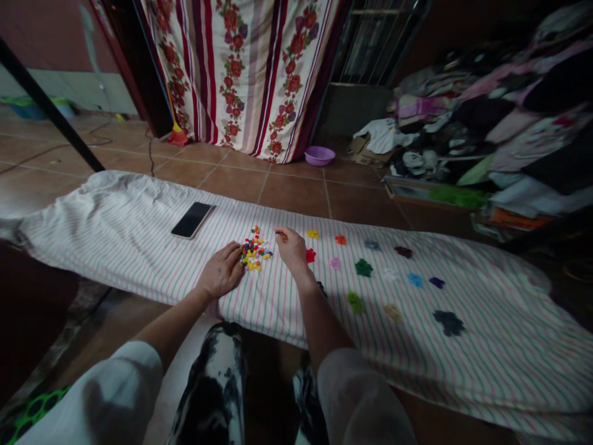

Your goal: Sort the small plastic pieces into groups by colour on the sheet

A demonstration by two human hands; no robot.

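A mixed pile of small multicoloured pieces, like beads, lies on a striped cloth. My left hand rests flat at the left edge of the pile, its fingers stretched toward it. Just right of the pile, my right hand is closed in a pinch above the cloth; a tiny dark spot shows at its fingertips, too small to name. Close by that hand are a red cluster and a yellow cluster. My right forearm partly covers a dark cluster.
Single-colour clusters spread to the right, including dark green, lime green, light blue and black. A phone lies to the left. Beyond the cloth are a purple basin, a floral curtain and heaped clothes.
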